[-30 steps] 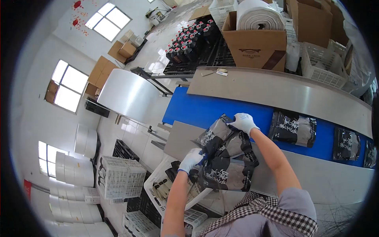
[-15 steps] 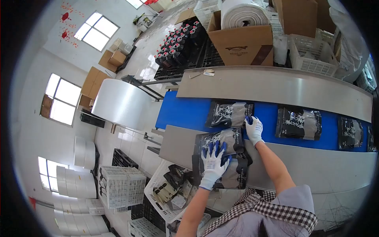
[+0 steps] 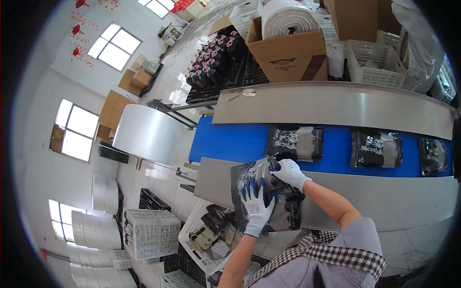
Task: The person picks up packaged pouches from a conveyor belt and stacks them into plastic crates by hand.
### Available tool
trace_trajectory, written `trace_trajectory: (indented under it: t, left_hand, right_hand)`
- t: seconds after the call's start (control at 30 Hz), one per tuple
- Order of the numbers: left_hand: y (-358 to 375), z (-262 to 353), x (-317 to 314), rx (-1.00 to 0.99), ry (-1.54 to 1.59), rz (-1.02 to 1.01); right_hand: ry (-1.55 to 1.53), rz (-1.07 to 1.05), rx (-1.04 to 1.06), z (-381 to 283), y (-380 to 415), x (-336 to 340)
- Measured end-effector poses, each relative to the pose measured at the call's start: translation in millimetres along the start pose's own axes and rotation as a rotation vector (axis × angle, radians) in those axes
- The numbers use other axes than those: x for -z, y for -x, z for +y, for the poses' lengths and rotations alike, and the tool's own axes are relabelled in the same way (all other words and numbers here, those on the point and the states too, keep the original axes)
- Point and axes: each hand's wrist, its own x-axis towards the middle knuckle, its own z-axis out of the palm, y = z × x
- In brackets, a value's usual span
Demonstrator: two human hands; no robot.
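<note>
My left hand [image 3: 258, 209], in a white glove with blue fingertips, lies with fingers spread on a black printed plastic pouch [image 3: 246, 174]. That pouch is tilted and rests on another dark pouch [image 3: 286, 217] at the near edge of the metal ledge. My right hand [image 3: 290, 173], gloved alike, is closed on the upper pouch's top right corner; its fingertips are partly hidden. Just beyond, a filled pouch [image 3: 295, 143] lies flat on the blue conveyor belt [image 3: 225, 139]. Further right on the belt lie a second pouch [image 3: 377, 149] and a third pouch [image 3: 433, 156].
Steel ledges [image 3: 365, 197] border the belt. A white crate [image 3: 204, 257] with loose packets stands low left. A large film roll [image 3: 146, 133] is left of the belt. Beyond it are a cardboard box [image 3: 288, 57] holding a white roll and several red-capped bottles [image 3: 213, 62].
My right hand has moved left from the belt's edge onto the upper pouch's corner, which is now lifted and tilted. The pouches on the belt have shifted right. My left hand stays on the pouch.
</note>
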Motion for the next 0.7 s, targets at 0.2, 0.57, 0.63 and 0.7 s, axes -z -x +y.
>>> trace_trajectory:
  t: [0.2,0.57,0.63,0.7]
  left_hand:
    - [27,28,14,0.016,0.005,-0.059]
    - [40,18,-4,0.039,0.070,-0.064]
    - [38,18,-2,0.041,0.060,-0.081]
    - [36,18,-2,0.046,0.056,-0.079]
  right_hand:
    - [-0.196,-0.042,-0.113,-21,-76,-61]
    - [-0.207,0.158,-0.173,-17,-179,-111]
    - [-0.128,0.107,-0.068,3,-163,-87]
    - [0.137,0.144,0.010,-1,-110,-17]
